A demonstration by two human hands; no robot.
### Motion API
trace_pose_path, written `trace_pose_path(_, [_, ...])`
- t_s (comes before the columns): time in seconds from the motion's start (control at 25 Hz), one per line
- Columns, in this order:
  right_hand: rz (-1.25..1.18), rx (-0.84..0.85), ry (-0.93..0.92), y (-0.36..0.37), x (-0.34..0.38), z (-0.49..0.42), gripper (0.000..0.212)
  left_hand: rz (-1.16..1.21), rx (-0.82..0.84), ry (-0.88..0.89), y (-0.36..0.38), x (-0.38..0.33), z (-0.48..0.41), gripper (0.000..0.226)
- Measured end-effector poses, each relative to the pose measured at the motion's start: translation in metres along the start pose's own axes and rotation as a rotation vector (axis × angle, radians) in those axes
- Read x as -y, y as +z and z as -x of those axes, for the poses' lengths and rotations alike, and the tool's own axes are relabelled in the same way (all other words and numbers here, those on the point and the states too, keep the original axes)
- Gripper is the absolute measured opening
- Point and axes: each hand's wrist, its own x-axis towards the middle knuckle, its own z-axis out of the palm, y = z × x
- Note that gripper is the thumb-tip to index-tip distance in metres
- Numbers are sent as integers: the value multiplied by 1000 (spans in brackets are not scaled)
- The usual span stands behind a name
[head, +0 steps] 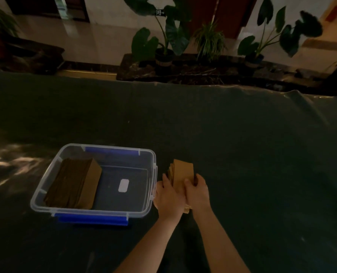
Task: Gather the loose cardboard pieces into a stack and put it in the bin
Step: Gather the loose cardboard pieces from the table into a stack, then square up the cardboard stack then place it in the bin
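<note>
A stack of brown cardboard pieces (182, 171) stands on edge just right of the bin, held between both hands. My left hand (168, 198) grips its left side and my right hand (197, 194) grips its right side. The clear plastic bin (152, 154) with blue latches sits on the dark table at the lower left. Inside it, against the left wall, a bigger stack of cardboard (74, 184) leans tilted. The bin's right half shows a bare bottom with a white label.
The dark cloth-covered table (242, 144) stretches wide to the right and back. Beyond its far edge stand potted plants (163, 42) on a dark ledge. A glossy light patch lies on the cloth left of the bin.
</note>
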Motion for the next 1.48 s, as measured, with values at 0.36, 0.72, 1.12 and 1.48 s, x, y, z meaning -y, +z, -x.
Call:
trace_pose_path(0.36, [820,771,-384,-51,72,-69,68,-239,-99,67,13,10,9,75])
trace_pose_path(0.72, [885,925,-325,-54,78,-66,65,-207,-145,327,11,36,32,70])
trace_pose_path(1.12, [386,555,-437,-130,-17,3,44,308,229,99,11,29,70,55])
trace_pose_path(1.48, [97,432,-567,-27,-61,147,56,-105,-64,281,-116,106,122,73])
